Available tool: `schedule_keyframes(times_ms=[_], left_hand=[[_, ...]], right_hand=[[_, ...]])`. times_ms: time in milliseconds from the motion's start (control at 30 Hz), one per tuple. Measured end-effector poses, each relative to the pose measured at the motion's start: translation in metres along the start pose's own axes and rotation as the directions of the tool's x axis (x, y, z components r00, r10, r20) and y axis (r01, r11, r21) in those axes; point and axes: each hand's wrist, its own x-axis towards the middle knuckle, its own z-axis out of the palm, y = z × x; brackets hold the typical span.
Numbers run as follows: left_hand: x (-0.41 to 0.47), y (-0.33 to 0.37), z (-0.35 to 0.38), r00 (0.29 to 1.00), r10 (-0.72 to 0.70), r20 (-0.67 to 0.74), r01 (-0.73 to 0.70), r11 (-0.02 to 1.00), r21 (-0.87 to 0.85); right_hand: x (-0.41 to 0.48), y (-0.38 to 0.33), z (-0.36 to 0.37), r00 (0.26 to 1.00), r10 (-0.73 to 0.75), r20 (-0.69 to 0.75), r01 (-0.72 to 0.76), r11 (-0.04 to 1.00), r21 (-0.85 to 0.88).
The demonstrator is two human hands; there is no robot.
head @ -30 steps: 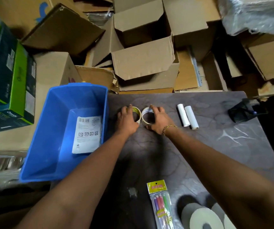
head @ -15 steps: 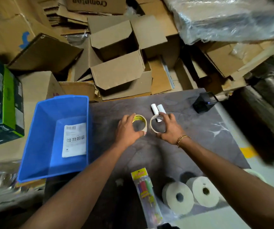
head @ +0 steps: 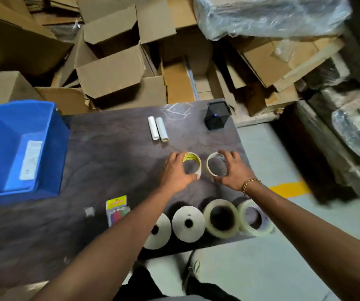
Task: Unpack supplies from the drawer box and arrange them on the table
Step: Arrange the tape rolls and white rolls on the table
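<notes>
- White paper rolls (head: 189,223) and clear tape rolls (head: 221,218) line the near edge of the table (head: 114,161), under both forearms. The rightmost seems to overhang, so a forearm pulling back could knock it to the floor.
- Left hand (head: 175,172) grips the yellow-labelled tape ring (head: 190,158), fingers curled round its rim; right hand (head: 232,173) grips the plain tape ring (head: 209,158) likewise. The rings lie side by side, apart, near the right edge. Let go tilted, one could roll off.
- Counted: two paper rolls, two clear tape rolls, one pen pack (head: 117,210), two tape rings, two small white tubes (head: 157,129), one black box (head: 217,115), and one blue bin (head: 1,137) at the table's left holding one label sheet (head: 30,157).
</notes>
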Motion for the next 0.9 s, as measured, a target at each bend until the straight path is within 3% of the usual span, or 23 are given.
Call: schedule_keyframes(times_ms=[567,767,900], left_hand=[[-0.005,0.043,0.108,0.994,-0.093,0.058,0.076,0.966,0.247],[-0.010,0.047,0.122,0.992,-0.065,0.108,0.037,0.969,0.245],[-0.034,0.053,0.112,0.994,0.091,0.059,-0.107,0.925,0.364]], right_hand=[[-0.017,0.095,0.015,0.988,0.149,0.050,-0.152,0.987,0.057],[-0.025,0.103,0.019,0.983,0.170,0.068,-0.174,0.983,0.065],[-0.052,0.116,0.011,0.992,0.129,0.003,-0.128,0.986,0.104]])
